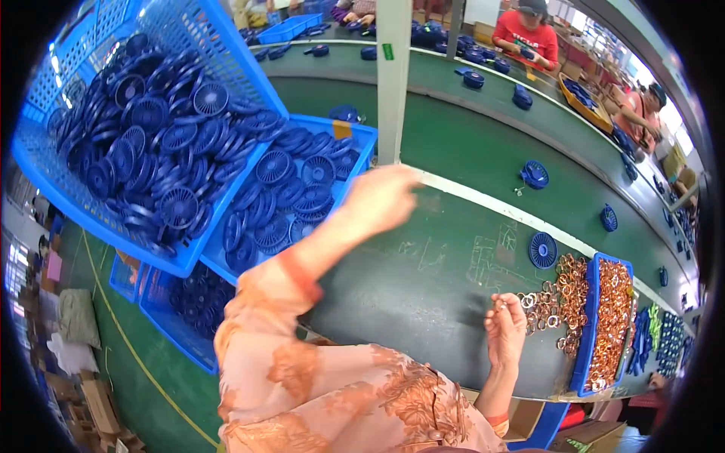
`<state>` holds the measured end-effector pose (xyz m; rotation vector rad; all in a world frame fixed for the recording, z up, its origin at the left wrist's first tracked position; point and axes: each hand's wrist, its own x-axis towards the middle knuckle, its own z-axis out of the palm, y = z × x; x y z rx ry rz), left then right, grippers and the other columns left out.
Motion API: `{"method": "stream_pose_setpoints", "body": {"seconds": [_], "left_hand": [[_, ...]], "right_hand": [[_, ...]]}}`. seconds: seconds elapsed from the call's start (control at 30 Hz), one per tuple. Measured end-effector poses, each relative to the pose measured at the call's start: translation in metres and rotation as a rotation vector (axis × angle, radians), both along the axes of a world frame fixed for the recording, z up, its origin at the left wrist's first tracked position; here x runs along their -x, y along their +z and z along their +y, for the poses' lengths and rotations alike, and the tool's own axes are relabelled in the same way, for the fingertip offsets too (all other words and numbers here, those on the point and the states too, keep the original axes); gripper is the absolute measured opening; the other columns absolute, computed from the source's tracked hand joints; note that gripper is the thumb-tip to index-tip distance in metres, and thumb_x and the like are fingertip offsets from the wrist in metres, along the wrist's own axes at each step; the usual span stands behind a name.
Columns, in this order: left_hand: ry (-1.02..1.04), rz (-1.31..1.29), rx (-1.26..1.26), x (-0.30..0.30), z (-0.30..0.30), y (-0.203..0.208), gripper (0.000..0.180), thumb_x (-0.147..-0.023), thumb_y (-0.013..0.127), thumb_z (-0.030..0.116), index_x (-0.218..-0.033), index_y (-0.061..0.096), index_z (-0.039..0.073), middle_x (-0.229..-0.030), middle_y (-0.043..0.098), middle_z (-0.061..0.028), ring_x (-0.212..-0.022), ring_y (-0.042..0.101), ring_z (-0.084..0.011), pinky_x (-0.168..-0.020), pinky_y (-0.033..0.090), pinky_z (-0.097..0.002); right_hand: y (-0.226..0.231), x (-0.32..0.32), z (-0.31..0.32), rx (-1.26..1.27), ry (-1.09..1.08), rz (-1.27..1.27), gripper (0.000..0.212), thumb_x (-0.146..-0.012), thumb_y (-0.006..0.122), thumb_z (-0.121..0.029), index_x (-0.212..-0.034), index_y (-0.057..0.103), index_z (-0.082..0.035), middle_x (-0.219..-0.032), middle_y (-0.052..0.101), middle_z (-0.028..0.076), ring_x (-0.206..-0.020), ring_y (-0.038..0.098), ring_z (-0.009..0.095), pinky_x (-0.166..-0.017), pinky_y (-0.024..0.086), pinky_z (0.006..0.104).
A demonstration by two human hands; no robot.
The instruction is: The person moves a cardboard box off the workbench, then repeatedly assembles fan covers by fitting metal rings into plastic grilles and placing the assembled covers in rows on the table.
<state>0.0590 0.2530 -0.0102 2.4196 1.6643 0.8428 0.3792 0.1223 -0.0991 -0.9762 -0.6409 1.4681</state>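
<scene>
My left hand (pixel 381 198) is over the table beside the post, just right of a shallow blue tray (pixel 365 155) of round blue fan grilles (pixel 273 167). Motion smears its fingers, and I cannot tell whether they hold anything. Lower right, my right hand (pixel 506 325) is closed in a pinch above the table. What sits at its fingertips is too small to make out. Loose copper-coloured rings (pixel 572 291) lie right beside that hand. More rings fill a blue bin (pixel 586 332) farther right. A single blue fan grille (pixel 542 250) lies flat on the table beyond my right hand.
A large blue crate (pixel 38 162) heaped with grilles stands at the left. A pale post (pixel 392 83) rises at the table's far edge. Beyond runs a green conveyor (pixel 461 140) carrying blue fan parts (pixel 535 174). Co-workers, one in a red shirt (pixel 521 34), sit across.
</scene>
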Motion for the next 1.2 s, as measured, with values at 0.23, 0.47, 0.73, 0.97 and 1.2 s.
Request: {"method": "stream_pose_setpoints", "body": {"seconds": [0.23,0.47,0.73,0.97,1.2], "left_hand": [[0.320,0.220,0.257,0.152,-0.041,-0.048,0.046,-0.087,0.069,0.030,-0.125,0.064,0.004,-0.119,0.067,-0.0191,-0.114,0.059,-0.0372,-0.100,0.047,-0.0456],[0.248,0.380,0.564,0.169,-0.015,-0.027,0.089,-0.073,0.077,0.059,-0.140,0.054,0.005,-0.133,0.060,-0.0197,-0.125,0.053,-0.0382,-0.108,0.041,-0.0453],[0.239,0.498,0.490,0.169,-0.017,-0.025,0.085,-0.050,0.087,0.066,-0.110,0.073,0.008,-0.112,0.067,-0.0174,-0.109,0.061,-0.0375,-0.096,0.048,-0.0458],[0.362,-0.008,0.067,0.167,-0.063,0.006,0.053,-0.073,0.087,0.027,-0.070,0.040,0.003,-0.060,0.039,-0.0106,-0.058,0.031,-0.0226,-0.052,0.034,-0.0392],[0.322,-0.914,0.274,0.082,-0.104,0.012,0.019,-0.102,0.057,0.020,-0.085,0.052,0.015,-0.084,0.051,0.0070,-0.074,0.055,-0.0040,-0.059,0.058,-0.0255]], "right_hand": [[-0.002,0.041,0.009,0.022,0.175,0.014,0.011,-0.097,0.061,-0.004,-0.108,0.060,-0.007,-0.092,0.063,0.002,-0.071,0.063,0.008,-0.059,0.056,0.0185],[0.007,0.068,0.005,0.089,0.312,0.140,0.014,-0.096,0.061,-0.006,-0.109,0.062,-0.004,-0.100,0.067,0.007,-0.080,0.068,0.013,-0.069,0.059,0.0261],[0.006,0.076,0.007,0.073,0.274,0.111,0.023,-0.095,0.064,-0.009,-0.117,0.061,-0.006,-0.108,0.065,0.004,-0.088,0.066,0.013,-0.078,0.057,0.0276],[0.011,0.077,0.016,0.042,0.304,0.113,0.024,-0.095,0.066,-0.009,-0.119,0.062,-0.007,-0.107,0.064,0.002,-0.090,0.065,0.012,-0.079,0.055,0.0265],[0.006,0.083,0.010,-0.063,0.293,0.033,0.026,-0.095,0.067,-0.007,-0.120,0.062,-0.008,-0.108,0.063,0.001,-0.091,0.067,0.013,-0.081,0.057,0.0262]]}}
